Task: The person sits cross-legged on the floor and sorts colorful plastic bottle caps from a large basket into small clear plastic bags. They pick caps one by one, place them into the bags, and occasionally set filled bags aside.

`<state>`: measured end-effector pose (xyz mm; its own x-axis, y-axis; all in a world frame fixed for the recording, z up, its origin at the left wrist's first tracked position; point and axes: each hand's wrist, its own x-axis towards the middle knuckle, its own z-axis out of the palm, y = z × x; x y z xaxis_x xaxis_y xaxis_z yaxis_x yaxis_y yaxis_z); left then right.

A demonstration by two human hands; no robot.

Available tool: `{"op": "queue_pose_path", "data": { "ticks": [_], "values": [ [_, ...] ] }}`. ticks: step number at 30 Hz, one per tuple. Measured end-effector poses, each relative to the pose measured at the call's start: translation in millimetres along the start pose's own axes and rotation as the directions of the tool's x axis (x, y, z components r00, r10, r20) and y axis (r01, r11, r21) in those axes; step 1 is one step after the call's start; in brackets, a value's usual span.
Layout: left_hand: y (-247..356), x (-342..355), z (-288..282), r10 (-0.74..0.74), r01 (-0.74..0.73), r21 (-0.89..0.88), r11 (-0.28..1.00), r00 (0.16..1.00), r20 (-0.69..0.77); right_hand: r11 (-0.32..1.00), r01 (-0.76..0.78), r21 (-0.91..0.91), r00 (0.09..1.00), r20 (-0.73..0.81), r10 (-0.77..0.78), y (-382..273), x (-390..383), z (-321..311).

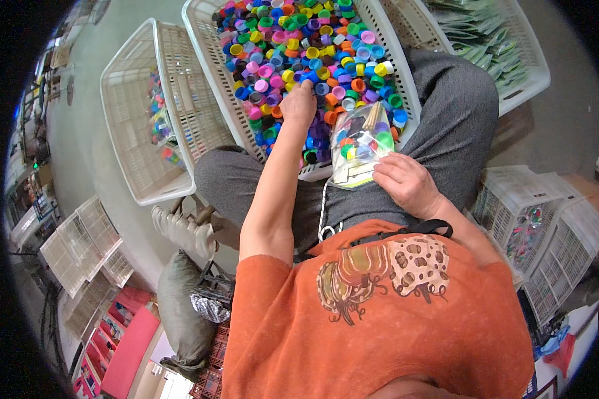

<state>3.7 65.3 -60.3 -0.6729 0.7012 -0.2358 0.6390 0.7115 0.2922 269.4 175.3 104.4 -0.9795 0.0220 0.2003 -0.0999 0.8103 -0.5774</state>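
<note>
My left hand (300, 104) reaches into a white plastic basket (209, 73) heaped with bottle caps (293, 40) in many colours. Its fingers are curled down among the caps, and whatever they pinch is hidden. In my right hand (409, 183) is the lower edge of a clear plastic bag (359, 143), gripped between thumb and fingers. Inside the bag are several coloured caps, a bundle of thin wooden sticks (373, 116) and a pale printed card or paper. The bag rests against the basket's near rim, over my lap.
To the left stands another white basket (130, 133) with filled bags in it. At the far right a white basket (536, 73) holds many flat clear packets (479, 40). More baskets (539, 233) sit at the right. A grey-green sack (183, 306) leans at the lower left.
</note>
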Motion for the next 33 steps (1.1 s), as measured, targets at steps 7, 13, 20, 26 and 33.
{"op": "queue_pose_path", "data": {
  "ticks": [7, 13, 20, 26, 33],
  "values": [
    [-13.3, -2.0, -7.7, -0.099, 0.077, -0.241, 0.968, 0.992, -0.083, 1.000, 0.006, -0.009, 1.000, 0.014, -0.006, -1.0, 0.4, -0.2],
    [4.4, -35.0, -89.0, -0.201, 0.415, -0.910, 0.027, 0.894, 0.402, 1.000, -0.021, 0.005, 1.000, -0.005, 0.021, -3.5, 1.7, 2.6],
    [86.4, -132.3, -152.8, 0.004, 0.007, -0.753, 0.658, 1.000, 0.013, 0.994, -0.094, 0.054, 0.992, -0.082, 0.098, -3.0, 28.1, -6.4],
    [108.9, -136.4, -141.6, 0.127, -0.258, -0.424, 0.868, 0.941, -0.312, 0.997, -0.051, 0.056, 0.995, -0.080, 0.056, 2.5, 41.3, -8.8],
    [73.4, -161.0, -159.8, 0.153, -0.250, -0.398, 0.882, 0.953, -0.260, 0.995, -0.051, 0.081, 0.993, -0.106, 0.059, 3.7, 30.0, -14.1]
  ]
}}
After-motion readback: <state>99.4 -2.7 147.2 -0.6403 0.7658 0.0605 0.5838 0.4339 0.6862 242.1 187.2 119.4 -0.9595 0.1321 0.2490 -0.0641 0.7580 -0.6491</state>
